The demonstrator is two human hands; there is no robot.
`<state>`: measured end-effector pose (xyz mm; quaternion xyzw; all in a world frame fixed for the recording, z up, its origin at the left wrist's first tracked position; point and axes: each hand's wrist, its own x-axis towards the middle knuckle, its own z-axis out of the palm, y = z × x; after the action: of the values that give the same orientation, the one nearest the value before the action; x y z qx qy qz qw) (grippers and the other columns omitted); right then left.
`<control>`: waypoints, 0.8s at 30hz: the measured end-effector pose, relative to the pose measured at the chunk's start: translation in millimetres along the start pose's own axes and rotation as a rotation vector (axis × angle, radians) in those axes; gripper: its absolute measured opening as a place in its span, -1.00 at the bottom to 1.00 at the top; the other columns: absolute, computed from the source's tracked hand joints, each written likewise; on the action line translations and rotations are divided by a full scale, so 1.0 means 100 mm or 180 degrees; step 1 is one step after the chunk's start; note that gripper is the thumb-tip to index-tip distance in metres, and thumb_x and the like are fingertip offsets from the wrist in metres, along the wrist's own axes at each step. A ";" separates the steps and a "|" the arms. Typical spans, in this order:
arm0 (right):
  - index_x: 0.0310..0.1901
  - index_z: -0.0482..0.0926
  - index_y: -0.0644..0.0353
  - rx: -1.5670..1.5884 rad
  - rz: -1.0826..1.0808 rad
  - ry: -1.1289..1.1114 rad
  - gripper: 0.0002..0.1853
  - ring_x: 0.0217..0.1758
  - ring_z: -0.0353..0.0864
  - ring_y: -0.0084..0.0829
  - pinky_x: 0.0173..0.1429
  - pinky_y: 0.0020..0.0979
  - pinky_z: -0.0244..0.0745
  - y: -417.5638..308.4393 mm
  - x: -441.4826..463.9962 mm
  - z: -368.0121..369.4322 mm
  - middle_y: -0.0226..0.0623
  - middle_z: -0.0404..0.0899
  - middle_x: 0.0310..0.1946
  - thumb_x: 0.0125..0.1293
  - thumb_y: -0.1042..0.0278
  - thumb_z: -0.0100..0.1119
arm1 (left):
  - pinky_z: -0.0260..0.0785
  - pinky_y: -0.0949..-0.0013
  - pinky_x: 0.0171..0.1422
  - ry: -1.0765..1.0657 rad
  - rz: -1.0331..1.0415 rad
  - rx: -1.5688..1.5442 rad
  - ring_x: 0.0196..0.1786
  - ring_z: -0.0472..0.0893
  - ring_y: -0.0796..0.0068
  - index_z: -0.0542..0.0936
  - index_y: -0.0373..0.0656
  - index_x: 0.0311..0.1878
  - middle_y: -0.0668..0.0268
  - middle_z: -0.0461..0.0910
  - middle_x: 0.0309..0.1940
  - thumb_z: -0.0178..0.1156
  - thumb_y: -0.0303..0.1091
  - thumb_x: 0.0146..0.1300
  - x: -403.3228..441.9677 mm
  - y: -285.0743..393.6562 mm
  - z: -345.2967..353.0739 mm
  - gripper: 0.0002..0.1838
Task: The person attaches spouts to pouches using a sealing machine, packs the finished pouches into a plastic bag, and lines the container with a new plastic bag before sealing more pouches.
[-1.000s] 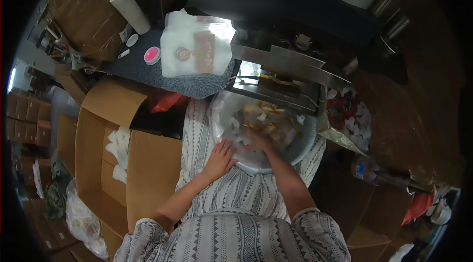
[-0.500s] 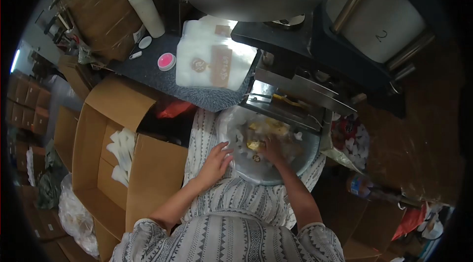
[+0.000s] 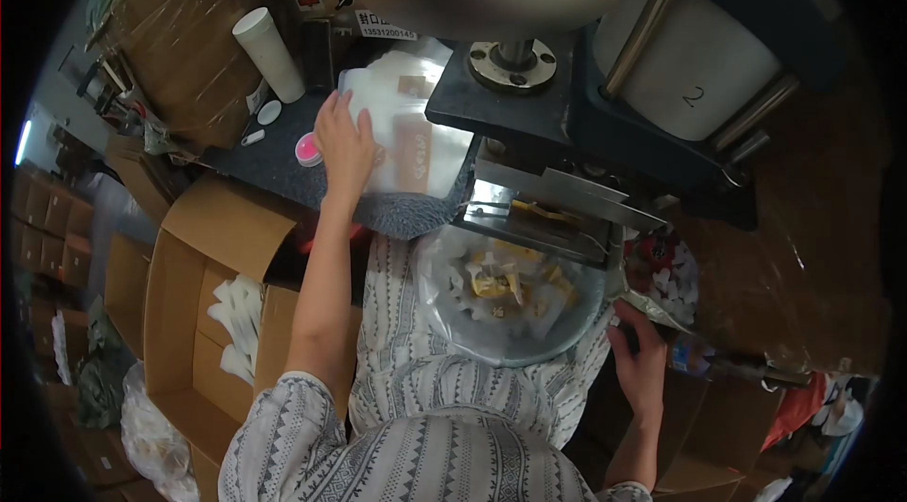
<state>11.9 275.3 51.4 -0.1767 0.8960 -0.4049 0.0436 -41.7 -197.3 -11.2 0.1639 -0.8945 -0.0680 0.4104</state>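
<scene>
My left hand (image 3: 344, 148) lies with its fingers stretched out over the left edge of a stack of printed clear plastic bags (image 3: 444, 148) on the dark bench. Beside its fingertips is a small round tub of pink stuff (image 3: 307, 150). Lower right, my right hand (image 3: 640, 356) pinches a small white piece (image 3: 615, 321), too small to name, next to an open bag (image 3: 682, 289) of white and red bits. On my lap rests a plastic-lined basin (image 3: 439, 318) holding clear packets with yellow contents (image 3: 496, 285); neither hand touches it.
A sealing machine (image 3: 539, 115) with a metal jaw plate (image 3: 576, 186) stands over the basin. An open carton (image 3: 165, 313) with white plastic pieces (image 3: 236, 323) is at my left. A white cup (image 3: 269, 53) and a round lid (image 3: 269, 113) sit on the bench.
My left hand has moved from the basin's left rim up to the bag stack. My right hand has left the packets in the basin and moved right, beside the open bag.
</scene>
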 end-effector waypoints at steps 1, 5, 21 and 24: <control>0.05 0.54 0.25 0.0156 0.0097 -0.0035 -0.64 0.04 0.61 -0.21 0.10 -0.33 0.46 0.00 0.00 0.04 -0.11 0.61 -0.05 0.20 0.45 0.25 | -0.09 -0.08 0.42 -0.0139 -0.0649 0.0082 0.38 0.14 -0.09 0.36 -0.20 0.24 -0.06 0.23 0.29 0.14 -0.13 0.23 -0.11 -0.17 0.01 -0.44; 0.13 0.48 0.17 0.0758 -0.0197 -0.1259 -0.59 0.12 0.55 -0.15 0.18 -0.31 0.41 -0.31 0.20 0.54 -0.10 0.57 0.02 0.26 0.31 0.23 | 0.01 -0.12 0.34 -0.1236 -0.1233 -0.0089 0.22 0.29 -0.14 0.37 -0.30 0.21 -0.15 0.31 0.15 0.20 -0.12 0.15 -0.24 -0.43 -0.09 -0.38; 0.20 0.22 0.53 -0.0780 -0.1461 0.0155 -0.41 0.42 -0.07 0.38 0.45 -0.05 0.04 -1.01 1.55 2.65 0.56 -0.01 0.27 0.18 0.45 0.16 | 0.38 0.27 0.06 -0.2255 -0.1699 -0.1796 -0.05 0.58 0.16 0.35 -0.38 0.10 -0.03 0.55 -0.13 0.22 -0.22 0.19 0.04 -0.37 -0.18 -0.47; 0.23 0.26 0.43 -0.0714 -0.1602 0.0145 -0.43 0.42 -0.02 0.28 0.45 -0.07 0.05 -0.99 1.80 2.60 0.44 0.02 0.31 0.21 0.42 0.16 | 0.35 0.14 0.05 -0.0849 -0.1418 -0.1543 -0.04 0.53 -0.14 0.38 -0.43 -0.04 -0.18 0.51 -0.14 0.18 -0.30 0.20 -0.22 -0.32 -0.04 -0.60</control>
<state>-70.3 -33.5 -37.2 -0.3884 0.8639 -0.3051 -0.0983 -17.2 -219.9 -32.7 0.2425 -0.8404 -0.3869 0.2920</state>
